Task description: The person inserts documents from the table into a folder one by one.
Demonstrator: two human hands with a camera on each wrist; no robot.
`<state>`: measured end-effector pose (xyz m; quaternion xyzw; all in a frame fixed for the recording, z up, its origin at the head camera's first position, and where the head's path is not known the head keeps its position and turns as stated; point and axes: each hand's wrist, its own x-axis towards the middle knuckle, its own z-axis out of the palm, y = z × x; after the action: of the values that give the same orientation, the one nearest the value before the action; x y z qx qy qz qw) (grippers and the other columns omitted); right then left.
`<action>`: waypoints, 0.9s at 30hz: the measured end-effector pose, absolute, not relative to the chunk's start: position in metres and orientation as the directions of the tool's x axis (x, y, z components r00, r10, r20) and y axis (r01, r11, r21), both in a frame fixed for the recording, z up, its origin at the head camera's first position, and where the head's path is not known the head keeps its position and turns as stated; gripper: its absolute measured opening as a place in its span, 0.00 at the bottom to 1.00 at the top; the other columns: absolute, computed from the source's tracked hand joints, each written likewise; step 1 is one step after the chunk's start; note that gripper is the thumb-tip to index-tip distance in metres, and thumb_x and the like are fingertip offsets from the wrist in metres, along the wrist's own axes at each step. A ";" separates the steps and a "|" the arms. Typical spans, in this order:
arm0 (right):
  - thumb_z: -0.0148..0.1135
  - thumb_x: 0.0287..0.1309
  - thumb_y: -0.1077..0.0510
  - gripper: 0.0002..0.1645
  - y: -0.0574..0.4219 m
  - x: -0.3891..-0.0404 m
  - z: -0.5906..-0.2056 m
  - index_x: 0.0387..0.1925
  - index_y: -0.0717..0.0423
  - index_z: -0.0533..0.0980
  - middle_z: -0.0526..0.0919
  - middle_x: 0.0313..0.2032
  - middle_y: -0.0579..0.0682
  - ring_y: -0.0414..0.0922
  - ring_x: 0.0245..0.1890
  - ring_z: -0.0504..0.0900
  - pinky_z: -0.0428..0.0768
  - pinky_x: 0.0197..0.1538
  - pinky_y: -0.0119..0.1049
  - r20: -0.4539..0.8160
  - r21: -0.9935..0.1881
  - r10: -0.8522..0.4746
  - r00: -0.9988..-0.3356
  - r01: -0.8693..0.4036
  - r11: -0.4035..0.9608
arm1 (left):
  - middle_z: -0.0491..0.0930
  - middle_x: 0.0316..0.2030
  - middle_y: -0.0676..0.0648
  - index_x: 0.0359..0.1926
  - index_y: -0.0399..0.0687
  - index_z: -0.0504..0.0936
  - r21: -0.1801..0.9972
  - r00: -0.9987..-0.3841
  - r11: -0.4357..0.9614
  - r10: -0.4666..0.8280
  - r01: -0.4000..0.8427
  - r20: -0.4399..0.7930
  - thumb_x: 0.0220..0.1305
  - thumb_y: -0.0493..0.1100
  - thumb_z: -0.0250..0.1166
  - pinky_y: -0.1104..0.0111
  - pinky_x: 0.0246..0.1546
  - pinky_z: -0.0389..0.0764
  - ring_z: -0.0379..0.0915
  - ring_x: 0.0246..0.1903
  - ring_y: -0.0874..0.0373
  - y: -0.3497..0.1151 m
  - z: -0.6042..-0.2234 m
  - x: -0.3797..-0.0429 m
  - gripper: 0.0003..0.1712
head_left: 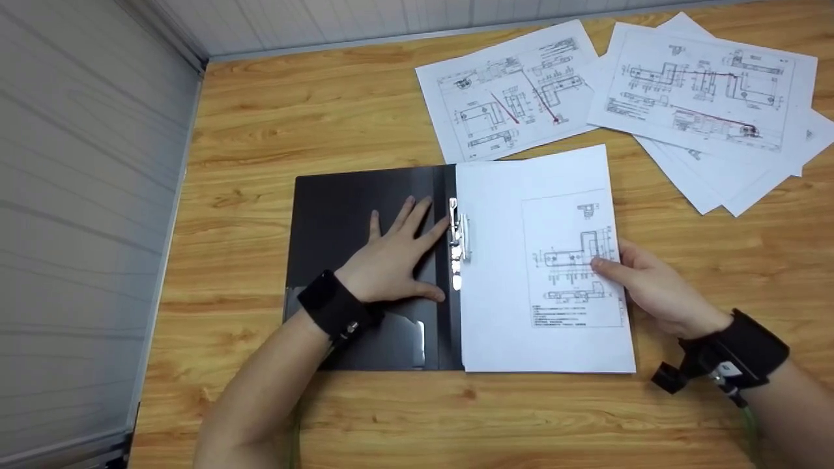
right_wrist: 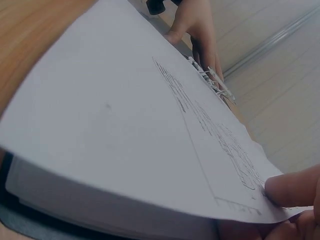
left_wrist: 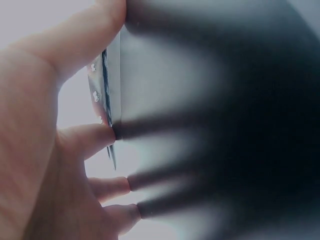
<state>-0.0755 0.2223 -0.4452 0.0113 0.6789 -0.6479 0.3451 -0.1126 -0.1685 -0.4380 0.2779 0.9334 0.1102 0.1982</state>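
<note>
Pale grey ribbed panels (head_left: pixel 85 195) close off the left and far edges of a wood-grained desk (head_left: pixel 221 163). Midway along it, well in from the left edge, a black plastic ring-less folder (head_left: pixel 332 215) lies open, with a shiny metal clip (head_left: pixel 454 238) at its spine. On its right side rests white paper whose top sheet (head_left: pixel 495 260) carries a black line drawing.

The left hand (head_left: pixel 394 264) lies on the black cover, fingers spread wide and holding nothing, the index fingertip close by the clip. The right hand's (head_left: pixel 658 286) grip is narrow, pinching the paper's outer side with the thumb on top; the right wrist view shows the sheet bowed up from what lies beneath. How many sheets are pinched, I cannot tell.

Toward the far edge, to the right, lie one loose drawing with red lines (head_left: pixel 508 91) and an overlapping pile of drawings (head_left: pixel 704 91).

As I judge it, the work is partway: the folder is open and holds paper, but whether the clip is fastened is unclear, and the loose drawings remain outside it.
</note>
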 end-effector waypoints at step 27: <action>0.67 0.64 0.50 0.61 0.240 -0.074 -0.413 0.80 0.39 0.33 0.66 0.68 0.66 0.61 0.60 0.74 0.77 0.56 0.33 -0.221 -0.780 -0.288 -0.932 -0.008 0.625 | 0.29 0.79 0.44 0.80 0.65 0.42 0.319 -0.773 0.826 0.555 0.465 -0.308 0.41 0.82 0.64 0.27 0.62 0.34 0.23 0.76 0.42 -0.168 -0.438 -0.113 0.70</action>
<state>-0.0741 0.2397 -0.4133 -0.0837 0.8863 -0.4246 0.1649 -0.1128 -0.1677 -0.4380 0.2728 0.9347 0.1131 0.1979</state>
